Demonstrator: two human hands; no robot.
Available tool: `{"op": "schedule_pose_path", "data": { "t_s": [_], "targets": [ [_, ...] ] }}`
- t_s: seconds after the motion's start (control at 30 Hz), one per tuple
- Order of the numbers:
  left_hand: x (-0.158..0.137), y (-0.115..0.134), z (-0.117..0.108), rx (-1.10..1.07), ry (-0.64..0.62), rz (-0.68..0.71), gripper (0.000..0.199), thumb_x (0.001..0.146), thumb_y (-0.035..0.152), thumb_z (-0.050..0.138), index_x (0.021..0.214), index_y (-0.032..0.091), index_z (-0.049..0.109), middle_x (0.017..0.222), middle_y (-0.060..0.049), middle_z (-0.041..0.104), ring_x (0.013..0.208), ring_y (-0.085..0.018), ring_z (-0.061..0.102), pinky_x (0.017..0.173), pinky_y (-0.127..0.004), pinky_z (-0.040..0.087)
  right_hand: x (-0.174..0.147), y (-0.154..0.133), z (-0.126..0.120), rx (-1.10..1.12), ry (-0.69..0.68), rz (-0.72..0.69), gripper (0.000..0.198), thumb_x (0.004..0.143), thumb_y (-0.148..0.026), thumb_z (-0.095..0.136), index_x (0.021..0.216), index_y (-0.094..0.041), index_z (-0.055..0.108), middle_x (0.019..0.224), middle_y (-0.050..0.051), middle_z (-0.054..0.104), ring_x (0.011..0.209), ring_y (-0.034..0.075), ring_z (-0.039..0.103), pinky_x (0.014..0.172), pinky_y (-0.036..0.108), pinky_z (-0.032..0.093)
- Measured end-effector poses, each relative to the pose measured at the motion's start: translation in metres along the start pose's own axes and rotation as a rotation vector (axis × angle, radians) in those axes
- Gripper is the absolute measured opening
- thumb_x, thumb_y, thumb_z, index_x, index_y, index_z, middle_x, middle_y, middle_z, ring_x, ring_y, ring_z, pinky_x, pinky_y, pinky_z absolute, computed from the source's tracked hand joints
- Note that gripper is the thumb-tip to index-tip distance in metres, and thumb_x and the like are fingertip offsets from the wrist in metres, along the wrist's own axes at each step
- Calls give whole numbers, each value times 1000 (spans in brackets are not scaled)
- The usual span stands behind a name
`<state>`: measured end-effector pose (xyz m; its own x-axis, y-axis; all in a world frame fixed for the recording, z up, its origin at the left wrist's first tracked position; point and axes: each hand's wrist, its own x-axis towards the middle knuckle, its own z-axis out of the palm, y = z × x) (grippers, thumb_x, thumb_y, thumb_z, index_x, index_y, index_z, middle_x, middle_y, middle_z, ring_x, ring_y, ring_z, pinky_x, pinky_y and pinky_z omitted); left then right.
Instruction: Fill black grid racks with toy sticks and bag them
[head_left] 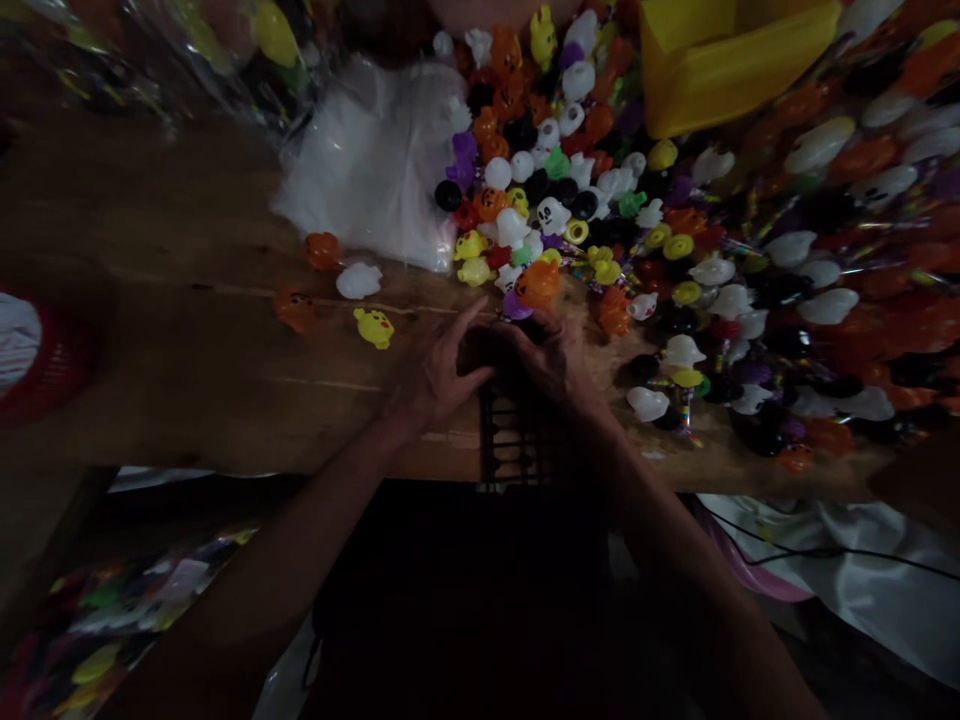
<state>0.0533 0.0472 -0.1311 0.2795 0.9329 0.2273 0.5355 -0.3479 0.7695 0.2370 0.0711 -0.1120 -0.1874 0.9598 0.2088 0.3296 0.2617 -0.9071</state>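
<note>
Dim light covers the table's front edge, where both my hands work close together over a dark slotted rack point(517, 440). My left hand point(439, 375) has its thumb and forefinger spread in a curve, with nothing visible between them. Opposite it, my right hand point(555, 365) has its fingers curled inward; anything inside them is hidden in shadow. Just beyond the right fingertips lie an orange pumpkin-like figure point(538, 283) and a purple piece point(516, 305). A yellow chick-like figure point(373, 327) and a white figure point(358, 281) lie left of my left hand.
Clear plastic bags point(367, 160) lie ahead on the wooden table point(187, 350). A large heap of small toy figures point(750, 300) spreads across the right, with a yellow bin point(739, 80) behind. A red basket point(60, 360) stands at far left. Orange figures point(322, 250) lie nearby.
</note>
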Motion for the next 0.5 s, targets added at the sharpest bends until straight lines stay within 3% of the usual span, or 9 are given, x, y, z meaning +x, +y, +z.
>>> {"op": "schedule_pose_path", "data": {
  "t_s": [0.3,0.5],
  "targets": [
    [1,4,-1,-25,1,-41,89,79,17,78,156,25,34,147,-9,58,132,-27,59,115,-44,48,9,0,-1,172,-5,89,32,82,-52,75,80,-20,74,82,2,75,78,18,69,75,32,61],
    [3,6,-2,-56,6,-45,89,78,15,76,156,26,34,135,-6,65,128,-27,60,115,-46,47,1,-2,3,56,63,33,34,86,-54,71,86,-21,75,85,3,75,84,21,70,80,34,60]
  ]
}}
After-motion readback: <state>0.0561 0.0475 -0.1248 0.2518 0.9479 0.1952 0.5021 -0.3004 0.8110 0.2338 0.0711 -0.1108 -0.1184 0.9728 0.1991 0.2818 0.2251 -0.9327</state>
